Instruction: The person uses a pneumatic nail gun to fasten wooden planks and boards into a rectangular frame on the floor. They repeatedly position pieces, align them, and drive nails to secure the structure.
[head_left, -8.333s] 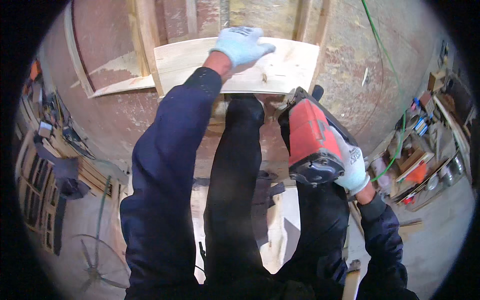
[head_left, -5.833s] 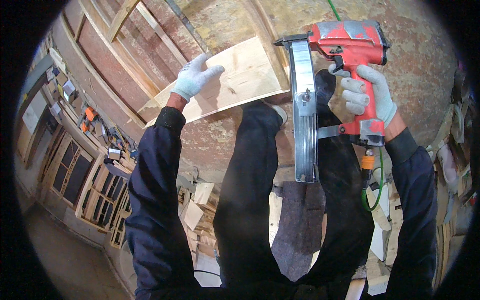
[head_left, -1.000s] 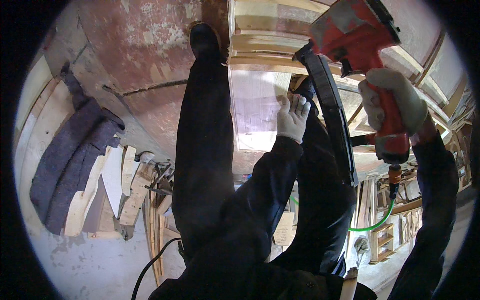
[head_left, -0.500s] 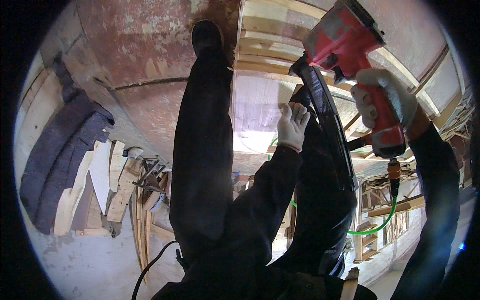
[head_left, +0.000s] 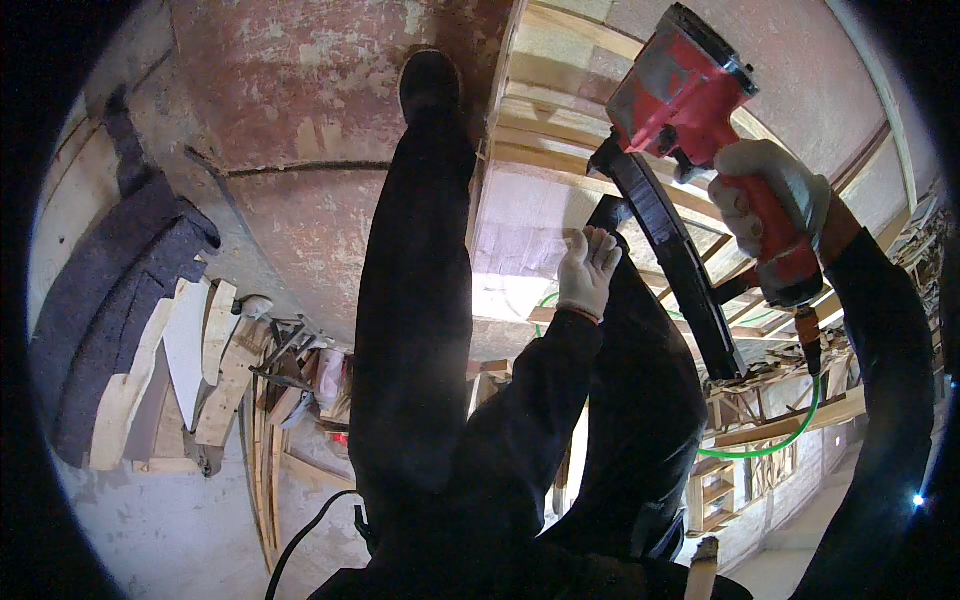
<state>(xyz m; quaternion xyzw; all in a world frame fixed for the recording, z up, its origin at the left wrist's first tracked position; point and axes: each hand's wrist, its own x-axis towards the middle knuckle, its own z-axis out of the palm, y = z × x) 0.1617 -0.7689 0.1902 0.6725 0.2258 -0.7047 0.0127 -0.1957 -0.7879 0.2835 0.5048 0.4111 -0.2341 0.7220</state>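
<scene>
Head view, looking down past both legs; right hand (head_left: pixel 770 200) has a full grip closed on the handle of the red nail gun (head_left: pixel 680 90), nose angled at the wooden frame (head_left: pixel 560 100); left hand (head_left: pixel 588 272), gloved, presses flat on the pale plywood panel (head_left: pixel 520 235), holding nothing. Risk, as judged: fingers lie near the nose, so a slip could catch them; green air hose (head_left: pixel 790 440) may snag. Open room lies left, over the rusty curved surface (head_left: pixel 300 130); slats crowd the right.
</scene>
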